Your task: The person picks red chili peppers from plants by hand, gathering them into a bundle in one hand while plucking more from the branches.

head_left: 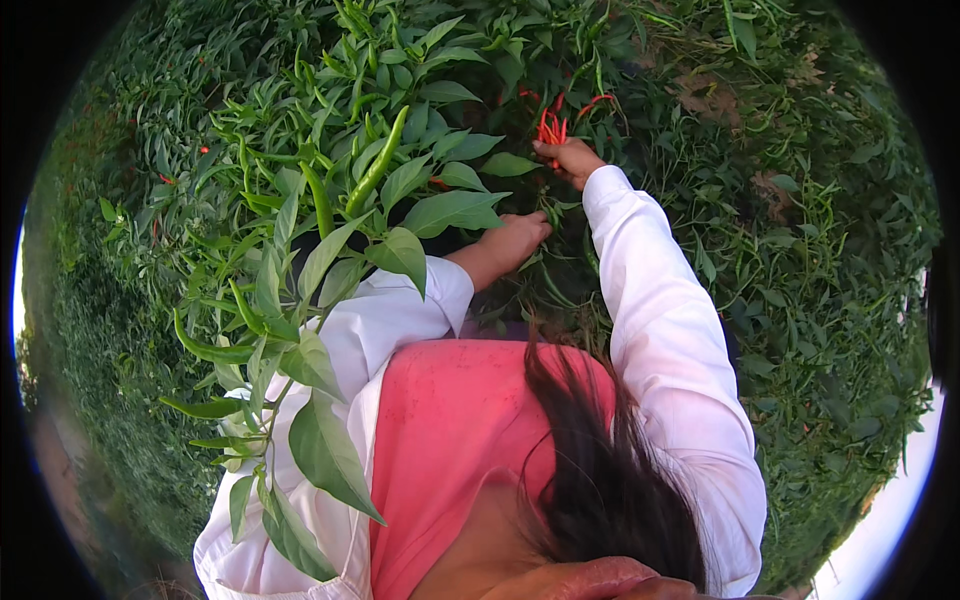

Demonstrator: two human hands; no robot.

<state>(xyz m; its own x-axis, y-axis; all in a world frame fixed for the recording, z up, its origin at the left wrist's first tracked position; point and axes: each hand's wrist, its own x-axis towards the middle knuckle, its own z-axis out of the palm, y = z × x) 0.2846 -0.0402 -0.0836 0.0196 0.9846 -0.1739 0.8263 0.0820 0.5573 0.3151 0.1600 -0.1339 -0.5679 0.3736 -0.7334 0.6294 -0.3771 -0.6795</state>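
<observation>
A bunch of slim red chili peppers (550, 127) sticks up out of my right hand (572, 162), whose fingers are closed around their lower ends. Lower and a little to the left, my left hand (517, 240) reaches in among the stems with its fingers curled together. What those fingers hold, if anything, is hidden. Another red chili (597, 102) shows just beyond the bunch, to its right. Broad pepper leaves (455, 212) hang close above my left wrist.
Close on the left, a leafy branch with long green chilies (378, 165) crosses over my left arm. Dense chili plants (830, 240) surround me on both sides. Brown patches (708, 95) show between the plants at the upper right.
</observation>
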